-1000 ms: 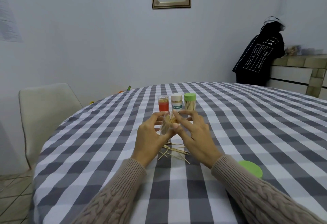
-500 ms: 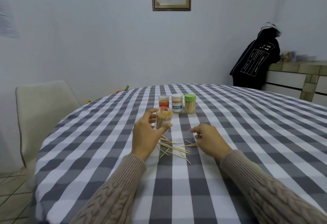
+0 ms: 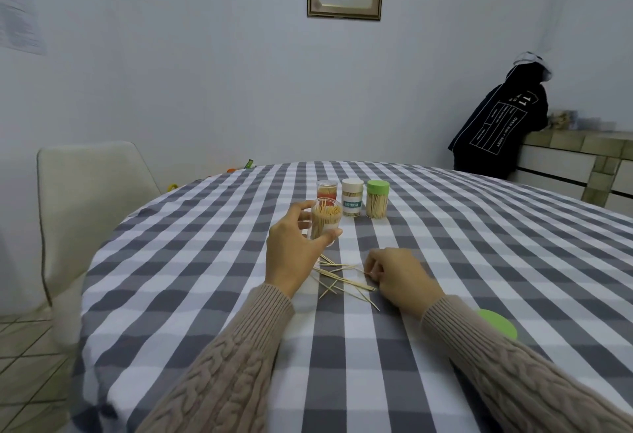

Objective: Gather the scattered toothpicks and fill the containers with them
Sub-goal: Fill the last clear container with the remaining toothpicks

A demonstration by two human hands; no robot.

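So the left hand (image 3: 291,251) has its thumb and fingers wrapped round an open clear toothpick jar (image 3: 325,222), held upright just off the checked tablecloth (image 3: 205,295) and already pretty full. The right hand (image 3: 399,277) is down on the cloth with fingers curled in at the edge of the loose toothpicks (image 3: 342,278) — looks like it's pinching one or two, but the fingertips are tucked under, so I honestly can't tell how many.

The scattered ones lie crossed over each other between the two hands, right in front of the jar. They're feather-light, stiff and thin, and they'll probably roll or skid on cloth, so I'd sweep them parallel first and pinch the bundle mid-length — grabbing by the tips just pokes you or snaps them.

Behind sit three more containers in a row: a red jar (image 3: 326,188), a white-capped labelled jar (image 3: 352,197) and a green-lidded jar (image 3: 377,199). A loose green lid (image 3: 498,323) is half hidden behind the right sleeve. How full the red one is, no idea.
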